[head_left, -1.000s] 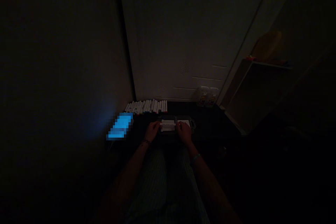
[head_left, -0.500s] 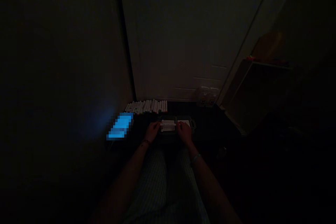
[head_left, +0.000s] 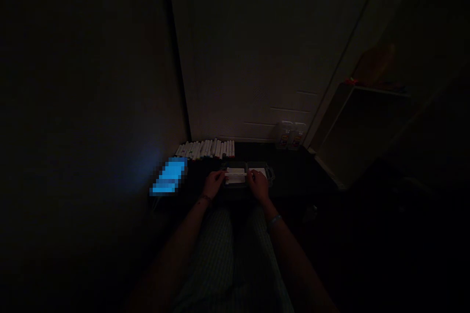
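Note:
In dim light, a white marker (head_left: 236,174) lies level between my two hands. My left hand (head_left: 214,183) is closed on its left end, and my right hand (head_left: 258,186) grips the right end with bent fingers. Just beneath is an open clear plastic case (head_left: 270,172) in two halves, resting on the dark table. White pieces (head_left: 235,181) show in its left half, too dark to tell apart. Another white patch in the right half is partly covered by my right hand.
A row of several white markers (head_left: 205,148) lies at the back left of the dark table (head_left: 293,168). A glowing blurred blue screen (head_left: 169,177) is at the left. Two clear containers (head_left: 290,136) with labels stand against the back wall. A box-like shelf (head_left: 362,122) is at the right.
The picture has grown slightly brighter. Both hands and the marker between them have stayed in nearly the same place.

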